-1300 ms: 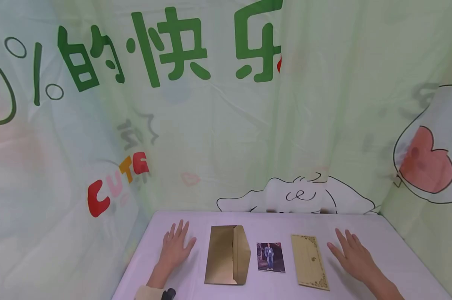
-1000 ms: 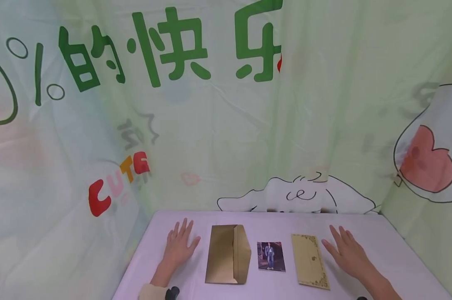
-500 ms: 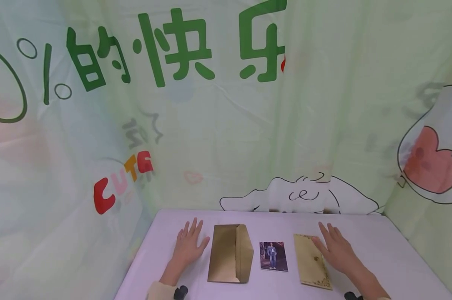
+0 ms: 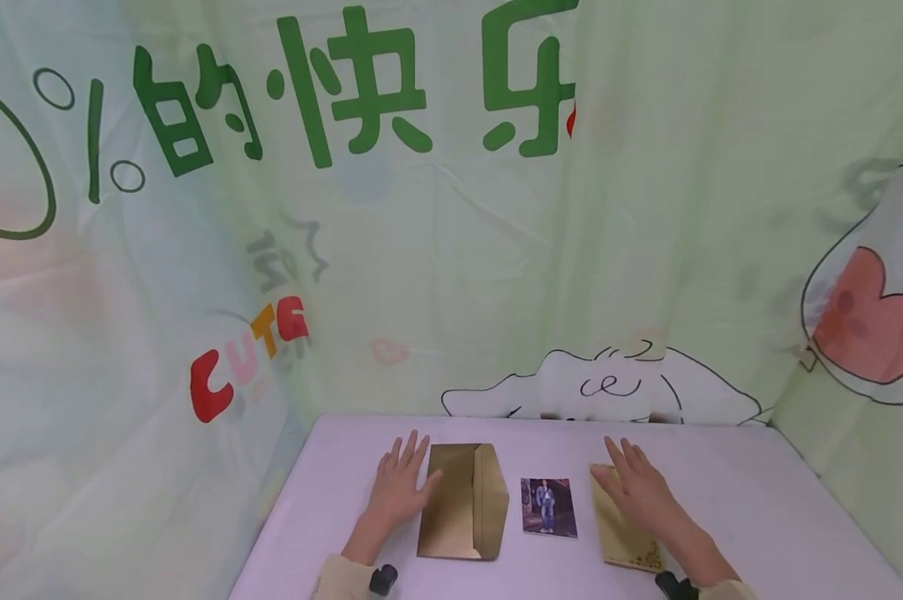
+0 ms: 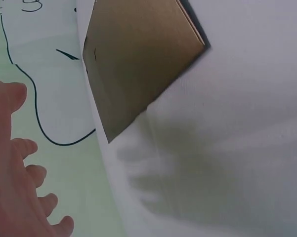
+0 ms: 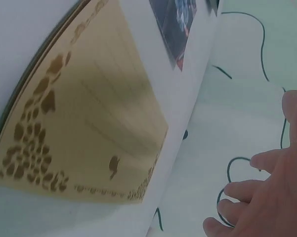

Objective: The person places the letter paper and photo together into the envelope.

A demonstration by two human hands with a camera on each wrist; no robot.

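Note:
My left hand (image 4: 399, 490) hovers beside the left edge of a gold envelope (image 4: 451, 504), fingers straight and thumb toward it. The envelope lies with its flap unfolded to the right. My right hand (image 4: 641, 492), also with straight fingers, is over a cream card with a brown floral border (image 4: 622, 533), hiding part of it. In the right wrist view the card (image 6: 99, 113) shows faint lines and stays apart from the fingers. Between the two lies a small photo of a standing person (image 4: 548, 507). Neither hand holds anything.
A pale lilac table (image 4: 751, 500) carries all these items. Behind it and at both sides hang light green curtains (image 4: 436, 275) printed with green characters and cartoon drawings. Black bands (image 4: 382, 579) sit at the wrists.
Both hands have moved inward, the left one toward the envelope and the right one from beside the card to above it. The head view has shifted slightly; the paper items stay put.

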